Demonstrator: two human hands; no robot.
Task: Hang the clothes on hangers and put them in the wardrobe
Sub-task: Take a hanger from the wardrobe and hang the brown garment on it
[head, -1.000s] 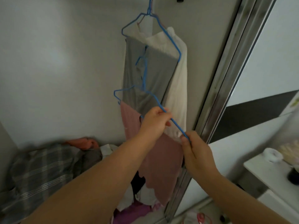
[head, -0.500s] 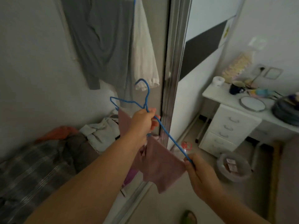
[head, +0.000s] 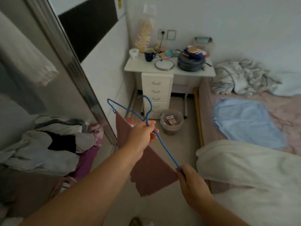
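Note:
A blue wire hanger (head: 167,152) carries a pink cloth (head: 153,170) draped over its lower bar. My left hand (head: 141,136) grips the hanger at the base of its hook. My right hand (head: 192,181) pinches its right end. The hanger is held tilted over the floor, outside the wardrobe (head: 21,101), whose metal door frame (head: 70,62) runs along the left. A white garment (head: 26,57) hangs inside at the upper left. A light blue garment (head: 246,123) lies flat on the bed.
A heap of clothes (head: 48,144) lies on the wardrobe floor at the left. A white drawer table (head: 162,69) with a mug and pots stands ahead, a bin (head: 171,123) beside it. The bed (head: 254,144) with a white blanket (head: 244,170) fills the right.
The view has swung right from the wardrobe interior to the room. Both hands have carried the hanger with the pink cloth away from the hanging clothes and lower, towards the bed side.

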